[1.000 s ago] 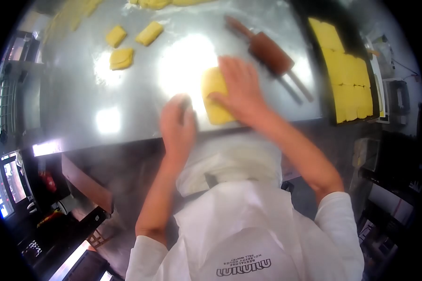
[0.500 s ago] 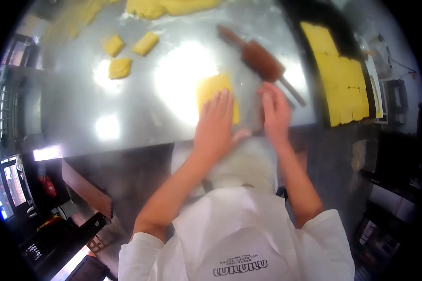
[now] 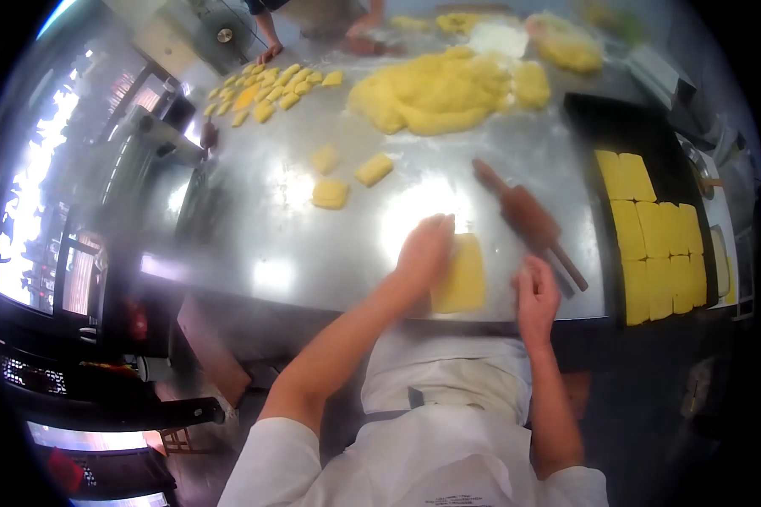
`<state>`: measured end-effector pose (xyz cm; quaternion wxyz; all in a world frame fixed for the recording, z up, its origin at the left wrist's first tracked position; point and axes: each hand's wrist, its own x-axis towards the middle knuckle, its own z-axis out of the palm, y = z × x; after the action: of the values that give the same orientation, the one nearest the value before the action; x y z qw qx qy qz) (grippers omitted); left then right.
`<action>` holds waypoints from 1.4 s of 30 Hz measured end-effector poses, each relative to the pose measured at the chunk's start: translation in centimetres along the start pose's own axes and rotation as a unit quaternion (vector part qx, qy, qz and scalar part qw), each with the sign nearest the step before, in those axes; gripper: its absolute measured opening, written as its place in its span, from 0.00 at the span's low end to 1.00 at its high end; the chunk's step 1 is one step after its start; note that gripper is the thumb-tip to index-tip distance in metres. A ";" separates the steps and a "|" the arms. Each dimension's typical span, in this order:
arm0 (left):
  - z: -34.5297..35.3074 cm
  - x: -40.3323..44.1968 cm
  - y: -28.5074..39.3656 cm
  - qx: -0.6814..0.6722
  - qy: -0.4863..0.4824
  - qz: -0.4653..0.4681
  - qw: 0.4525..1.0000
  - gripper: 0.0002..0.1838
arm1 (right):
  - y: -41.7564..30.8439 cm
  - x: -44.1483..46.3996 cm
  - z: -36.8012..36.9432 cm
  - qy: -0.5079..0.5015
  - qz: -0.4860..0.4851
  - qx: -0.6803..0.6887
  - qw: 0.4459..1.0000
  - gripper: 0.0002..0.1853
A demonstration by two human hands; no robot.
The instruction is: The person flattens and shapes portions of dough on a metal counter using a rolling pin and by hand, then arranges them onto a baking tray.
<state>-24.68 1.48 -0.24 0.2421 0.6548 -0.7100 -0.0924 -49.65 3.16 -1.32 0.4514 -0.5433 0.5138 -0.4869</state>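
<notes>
A flat yellow dough sheet (image 3: 462, 275) lies on the metal table near its front edge. My left hand (image 3: 428, 247) is at the sheet's left edge, its fingers together; whether they pinch the dough is hidden. To the right of the sheet, my right hand (image 3: 537, 296) hangs near the table edge with its fingers curled and nothing visible in them. Just above that hand, a brown rolling pin (image 3: 530, 218) lies slantwise. Three small dough pieces rest farther back, among them a folded one (image 3: 330, 194) and an oblong one (image 3: 374, 170).
A black tray (image 3: 596, 127) with several yellow dough squares (image 3: 638, 230) stands at the right. A large dough mass (image 3: 435, 91) lies at the back, with many small pieces (image 3: 271, 87) to its left. A co-worker's hands (image 3: 270, 54) are at the far edge.
The view has tilted up, showing more of the table's far side. My left hand has shifted from on top of the sheet to its left edge. My right hand stays beside the rolling pin.
</notes>
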 end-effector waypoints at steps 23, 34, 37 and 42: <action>-8.8 -0.4 8.8 -0.114 -0.086 -0.068 0.987 0.12 | -5.2 -3.0 -3.5 -0.164 0.263 0.236 0.921 0.22; -2.7 2.9 22.7 -0.114 0.002 0.280 0.953 0.19 | -10.7 1.4 -9.6 0.044 0.232 0.520 0.821 0.16; -2.9 6.3 23.6 -0.187 -0.003 0.282 0.941 0.25 | -9.6 3.8 -14.0 0.032 0.175 0.529 0.830 0.21; 2.8 18.5 23.1 -0.483 -0.302 -0.131 0.811 0.39 | -10.4 9.1 -20.3 0.005 0.168 0.494 0.853 0.25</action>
<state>-46.86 -14.12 11.83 0.2863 0.4789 -0.5189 -0.6476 -68.56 -5.09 11.93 0.7329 -0.1516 0.2913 -0.5959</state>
